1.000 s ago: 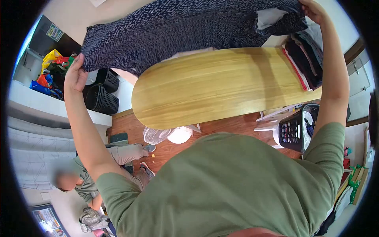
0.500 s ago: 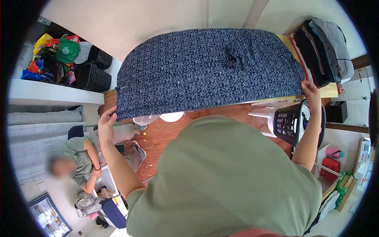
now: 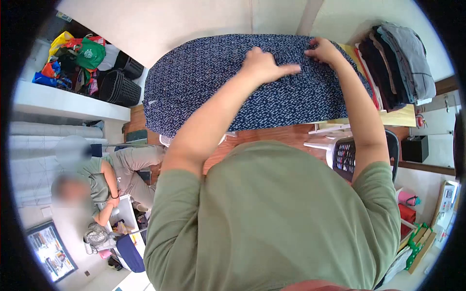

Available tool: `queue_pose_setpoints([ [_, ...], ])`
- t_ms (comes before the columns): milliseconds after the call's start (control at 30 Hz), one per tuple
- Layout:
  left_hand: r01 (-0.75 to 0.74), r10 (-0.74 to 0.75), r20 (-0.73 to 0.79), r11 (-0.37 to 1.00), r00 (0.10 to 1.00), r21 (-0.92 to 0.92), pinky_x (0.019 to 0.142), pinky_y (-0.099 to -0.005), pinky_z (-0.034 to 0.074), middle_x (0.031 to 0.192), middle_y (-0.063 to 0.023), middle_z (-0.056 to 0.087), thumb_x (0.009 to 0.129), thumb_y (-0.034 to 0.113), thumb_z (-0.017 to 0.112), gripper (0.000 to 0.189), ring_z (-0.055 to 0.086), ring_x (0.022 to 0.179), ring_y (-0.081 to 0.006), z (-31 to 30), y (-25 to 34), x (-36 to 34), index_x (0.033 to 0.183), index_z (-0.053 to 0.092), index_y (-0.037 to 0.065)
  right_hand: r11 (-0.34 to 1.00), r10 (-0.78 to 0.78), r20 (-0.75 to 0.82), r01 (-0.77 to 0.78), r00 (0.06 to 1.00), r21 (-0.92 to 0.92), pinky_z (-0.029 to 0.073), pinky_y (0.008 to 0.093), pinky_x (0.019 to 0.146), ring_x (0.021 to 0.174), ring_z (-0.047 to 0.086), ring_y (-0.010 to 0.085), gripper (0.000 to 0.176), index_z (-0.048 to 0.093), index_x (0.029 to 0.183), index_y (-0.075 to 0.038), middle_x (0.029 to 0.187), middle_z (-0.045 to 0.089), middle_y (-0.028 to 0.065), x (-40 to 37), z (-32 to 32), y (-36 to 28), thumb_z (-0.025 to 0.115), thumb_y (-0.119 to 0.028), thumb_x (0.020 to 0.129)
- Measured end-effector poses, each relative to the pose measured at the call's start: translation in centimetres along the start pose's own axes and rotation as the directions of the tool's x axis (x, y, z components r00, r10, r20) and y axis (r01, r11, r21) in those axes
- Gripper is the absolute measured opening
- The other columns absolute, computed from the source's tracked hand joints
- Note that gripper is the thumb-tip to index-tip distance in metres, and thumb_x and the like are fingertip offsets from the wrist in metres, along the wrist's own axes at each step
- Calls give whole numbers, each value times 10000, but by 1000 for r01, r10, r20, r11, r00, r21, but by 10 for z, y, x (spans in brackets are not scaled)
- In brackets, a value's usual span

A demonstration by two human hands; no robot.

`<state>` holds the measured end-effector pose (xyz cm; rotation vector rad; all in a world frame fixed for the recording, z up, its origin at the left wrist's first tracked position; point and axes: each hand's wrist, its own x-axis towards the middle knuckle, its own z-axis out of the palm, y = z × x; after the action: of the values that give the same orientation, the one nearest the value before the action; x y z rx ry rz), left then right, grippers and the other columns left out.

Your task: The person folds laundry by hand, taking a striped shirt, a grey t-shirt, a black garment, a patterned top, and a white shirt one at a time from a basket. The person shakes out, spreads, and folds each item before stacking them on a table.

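Observation:
A dark blue cloth (image 3: pixel 194 82) with a small white pattern lies spread over a long surface in front of me, its near edge hanging over the front. Over the middle of it is my left hand (image 3: pixel 264 66), thumb stretched out to the right and apart from the fingers. My right hand (image 3: pixel 324 52) is at the far right part of the cloth, fingers bent, with a gap between thumb and forefinger. Small folds show in the cloth between and below the two hands. Whether the fingertips press on the fabric is hard to see.
A stack of folded clothes (image 3: pixel 398 65) stands on the wooden tabletop (image 3: pixel 399 116) at the right. Below are a white stool (image 3: pixel 320 145) and a dark basket (image 3: pixel 343 157). Bags and black baskets (image 3: pixel 119 88) fill a left shelf. Another person (image 3: pixel 99 182) sits at the left.
Both hands have let go of the cloth's near corners and moved forward and inward over it. The near edge now hangs looser. The seated person's legs have shifted.

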<state>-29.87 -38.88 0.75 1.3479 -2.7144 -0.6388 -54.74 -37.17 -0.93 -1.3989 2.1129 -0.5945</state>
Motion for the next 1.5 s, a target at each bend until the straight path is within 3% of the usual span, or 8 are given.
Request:
queue_pose_setpoints([
  [200,-550,422,-580,833,697,-54,889,-413,439,1022,-158,534,742,92,678,196,511,1012,-350,25,4,-11,905,588,30,823,-301,-148,335,942,458,480,276,785,851,605,180,276,613,1082,9,930,635,92,-60,-37,33,670,-40,817],
  [333,-713,725,-364,673,584,197,943,-521,389,1197,-102,531,703,316,755,375,498,1124,-329,5,-21,-73,1026,637,166,764,-561,58,544,825,-346,466,295,841,996,587,203,171,664,964,-39,1024,587,78,-106,-71,61,611,28,815],
  [467,-153,233,-651,972,722,178,858,-459,468,1003,-144,655,745,442,696,387,599,979,-354,-63,-149,-63,903,709,89,964,-134,-266,187,955,188,457,319,880,935,616,210,198,667,1024,19,964,648,126,-65,-75,23,602,-116,896],
  [567,673,-562,-550,740,617,-1,864,-444,483,1033,-229,661,851,643,496,695,644,948,-370,-105,-263,-77,972,679,-17,979,-128,-266,79,955,-189,448,366,910,1050,617,313,430,641,1080,47,1073,654,222,41,-74,67,620,-339,891],
  [733,525,-506,407,110,760,-844,981,-445,423,1287,-141,565,885,638,468,727,553,1146,-291,-90,-346,-67,1343,488,74,859,-149,-307,-31,940,-512,474,418,837,949,636,382,377,655,1005,51,968,670,240,80,-40,84,661,-287,839],
  [933,253,-482,133,192,866,-948,899,-401,500,1140,-160,635,836,168,699,367,603,1045,-268,-83,-406,7,1144,616,-14,497,25,284,-258,959,828,390,390,1022,1086,559,266,338,528,1237,14,1190,587,148,127,-94,165,526,-159,947],
  [1133,158,-286,199,-158,937,-975,884,-421,477,1111,-121,654,794,112,725,359,619,990,-239,-106,-385,9,1126,631,12,647,380,240,-442,893,622,442,412,939,1097,570,269,533,558,1256,-14,1245,590,138,69,-83,78,639,-355,855],
  [1500,-235,-246,-437,570,865,-787,942,-301,429,1104,-91,605,830,-109,562,253,559,1059,-188,-147,-349,-114,1058,588,-5,549,-71,-246,243,967,800,447,266,807,899,575,137,240,570,1089,-52,969,622,28,-31,-135,58,622,-42,855],
])
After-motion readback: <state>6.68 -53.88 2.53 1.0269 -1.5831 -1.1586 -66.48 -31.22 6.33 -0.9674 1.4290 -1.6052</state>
